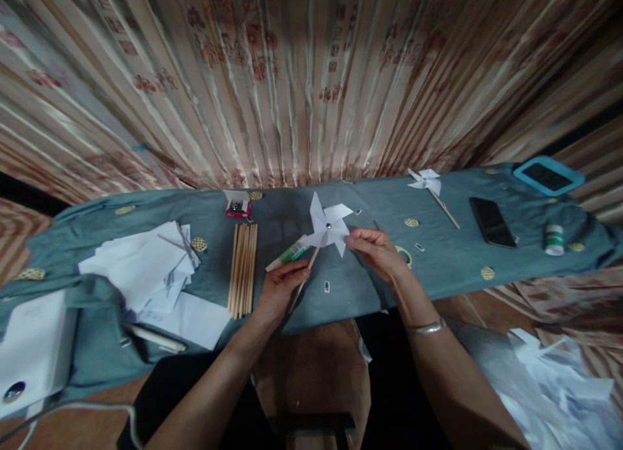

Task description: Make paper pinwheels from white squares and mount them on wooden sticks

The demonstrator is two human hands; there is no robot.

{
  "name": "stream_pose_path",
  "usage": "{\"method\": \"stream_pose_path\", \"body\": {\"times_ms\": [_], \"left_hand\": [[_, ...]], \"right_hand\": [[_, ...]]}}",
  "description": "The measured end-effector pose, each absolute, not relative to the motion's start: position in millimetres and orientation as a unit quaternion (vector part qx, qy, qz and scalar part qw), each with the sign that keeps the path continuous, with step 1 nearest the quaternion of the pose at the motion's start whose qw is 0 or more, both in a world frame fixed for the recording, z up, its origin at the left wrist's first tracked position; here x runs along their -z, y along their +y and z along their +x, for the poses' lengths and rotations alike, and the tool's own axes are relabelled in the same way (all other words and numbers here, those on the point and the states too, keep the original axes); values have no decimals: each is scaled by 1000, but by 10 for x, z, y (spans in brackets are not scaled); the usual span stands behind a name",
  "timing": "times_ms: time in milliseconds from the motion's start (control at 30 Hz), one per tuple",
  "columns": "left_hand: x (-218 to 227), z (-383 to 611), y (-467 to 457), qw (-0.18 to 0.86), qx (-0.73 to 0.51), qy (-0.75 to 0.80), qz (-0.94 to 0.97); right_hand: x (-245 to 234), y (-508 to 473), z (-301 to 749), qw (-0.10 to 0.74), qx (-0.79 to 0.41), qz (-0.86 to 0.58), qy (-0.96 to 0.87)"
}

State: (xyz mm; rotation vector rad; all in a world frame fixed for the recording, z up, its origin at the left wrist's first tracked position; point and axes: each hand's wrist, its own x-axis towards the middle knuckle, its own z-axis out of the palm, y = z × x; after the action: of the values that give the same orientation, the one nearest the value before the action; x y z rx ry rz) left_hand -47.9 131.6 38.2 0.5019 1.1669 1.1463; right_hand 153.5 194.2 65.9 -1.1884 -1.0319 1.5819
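A white paper pinwheel (327, 228) with a shiny pin at its centre is held up over the cloth-covered table. My left hand (287, 284) grips its wooden stick, fingers wrapped round it. My right hand (374, 249) pinches the tip of one paper blade on the right side. Behind my left hand lies a green and white tube or packet (288, 254), partly covered. Close to my right hand are scissors with yellow-green handles (403, 256), mostly hidden by it. A row of wooden sticks (242, 271) lies left of my left hand.
Left of the sticks is a pile of white paper (146, 265), with a small red box of pins (238, 206) farther back. Rightward lie a second pinwheel (428, 182), a black phone (491, 223), a small cylinder (553, 240) and a blue-framed device (549, 176). A curtain (302, 80) hangs behind.
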Motion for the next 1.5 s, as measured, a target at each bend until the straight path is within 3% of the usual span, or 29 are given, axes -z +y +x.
{"method": "stream_pose_path", "body": {"times_ms": [567,967,1100,1300,1500], "left_hand": [[-350,-478,1302,649,-500,518,245],[-370,-477,1317,652,-504,517,231],[-373,-481,1313,651,-501,521,234],[-354,-464,1294,658,-499,512,238],[-314,-463,1291,660,-499,508,239]], "right_hand": [[-568,1810,1326,395,-684,-465,-400],[-682,1838,1623,310,-652,-454,-523],[-726,1885,1785,355,-622,-487,-501],[-643,1997,1751,525,-538,-513,-414],[-578,2013,1650,495,-549,-505,-445]]}}
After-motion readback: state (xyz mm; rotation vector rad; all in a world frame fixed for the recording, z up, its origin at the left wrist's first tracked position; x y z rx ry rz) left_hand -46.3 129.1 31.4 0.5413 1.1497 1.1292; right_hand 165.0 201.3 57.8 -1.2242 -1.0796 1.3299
